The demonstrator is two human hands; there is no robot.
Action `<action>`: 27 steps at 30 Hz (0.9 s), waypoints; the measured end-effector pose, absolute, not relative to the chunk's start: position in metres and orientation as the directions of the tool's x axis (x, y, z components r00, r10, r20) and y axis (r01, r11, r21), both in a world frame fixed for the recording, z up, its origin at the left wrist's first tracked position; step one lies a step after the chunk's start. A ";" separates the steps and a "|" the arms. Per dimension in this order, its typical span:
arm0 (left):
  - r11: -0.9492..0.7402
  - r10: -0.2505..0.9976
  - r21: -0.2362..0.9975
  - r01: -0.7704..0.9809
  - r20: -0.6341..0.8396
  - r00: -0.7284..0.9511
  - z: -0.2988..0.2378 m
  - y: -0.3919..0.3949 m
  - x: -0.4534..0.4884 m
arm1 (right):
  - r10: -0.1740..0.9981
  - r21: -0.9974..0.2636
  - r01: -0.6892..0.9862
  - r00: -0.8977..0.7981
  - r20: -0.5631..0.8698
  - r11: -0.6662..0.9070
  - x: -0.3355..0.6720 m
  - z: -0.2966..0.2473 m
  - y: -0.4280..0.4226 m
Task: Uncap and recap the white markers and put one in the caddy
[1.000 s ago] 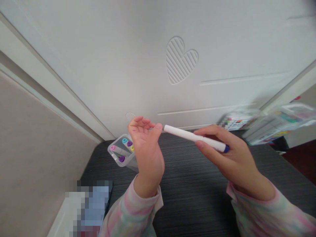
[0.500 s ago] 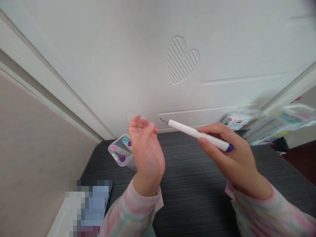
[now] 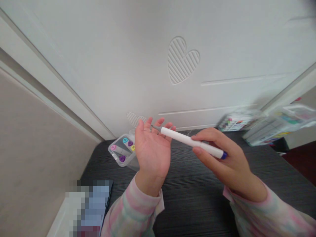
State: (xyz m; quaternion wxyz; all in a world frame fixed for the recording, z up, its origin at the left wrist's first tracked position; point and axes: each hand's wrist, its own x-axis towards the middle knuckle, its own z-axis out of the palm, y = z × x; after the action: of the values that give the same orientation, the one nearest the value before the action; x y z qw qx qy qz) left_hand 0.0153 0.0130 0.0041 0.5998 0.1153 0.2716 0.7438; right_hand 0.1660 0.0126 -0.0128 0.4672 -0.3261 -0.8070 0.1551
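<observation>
A white marker pen (image 3: 181, 136) with a dark blue end is pinched between the thumb and fingers of my right hand (image 3: 225, 161). Its thin dark tip points left, over the fingers of my left hand (image 3: 154, 149); whether it touches the skin I cannot tell. The left palm faces me, its fingers spread and nothing in it. Behind that hand stands a clear plastic case (image 3: 124, 161) holding several markers with pink, blue, purple and yellow ends, partly hidden by the hand.
The dark wood-grain tabletop (image 3: 192, 204) meets a white panel (image 3: 123, 65) with a carved heart. At the back right are a packet of markers (image 3: 235, 121) and a clear plastic box (image 3: 281, 123). A blurred-out device (image 3: 96, 204) lies at front left.
My left hand has turned its palm towards me and spread its fingers. My right hand has brought the marker pen slightly left and down, so the tip now overlaps the left fingers.
</observation>
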 end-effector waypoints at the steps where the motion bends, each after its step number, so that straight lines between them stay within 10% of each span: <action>1: -0.092 0.963 0.526 -0.846 -0.169 -0.210 0.005 0.013 0.016 | 0.662 -0.547 0.375 -0.366 0.655 0.749 0.165 -0.013 0.013; 19: 0.121 0.992 0.269 -0.956 -0.004 0.124 0.007 0.002 0.019 | 0.567 -0.559 0.169 -0.459 0.684 0.812 0.150 -0.018 0.004; 27: 0.134 0.987 0.281 -0.950 0.044 0.153 0.009 -0.011 0.028 | 0.778 -0.810 -0.107 -0.232 0.584 0.577 0.149 -0.032 -0.007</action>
State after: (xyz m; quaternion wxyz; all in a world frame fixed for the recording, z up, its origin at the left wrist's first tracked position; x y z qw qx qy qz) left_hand 0.0281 -0.0109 0.0091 0.7493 0.1219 0.0759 0.6465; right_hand 0.1492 -0.0069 -0.0318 0.5690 -0.2459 -0.6816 0.3889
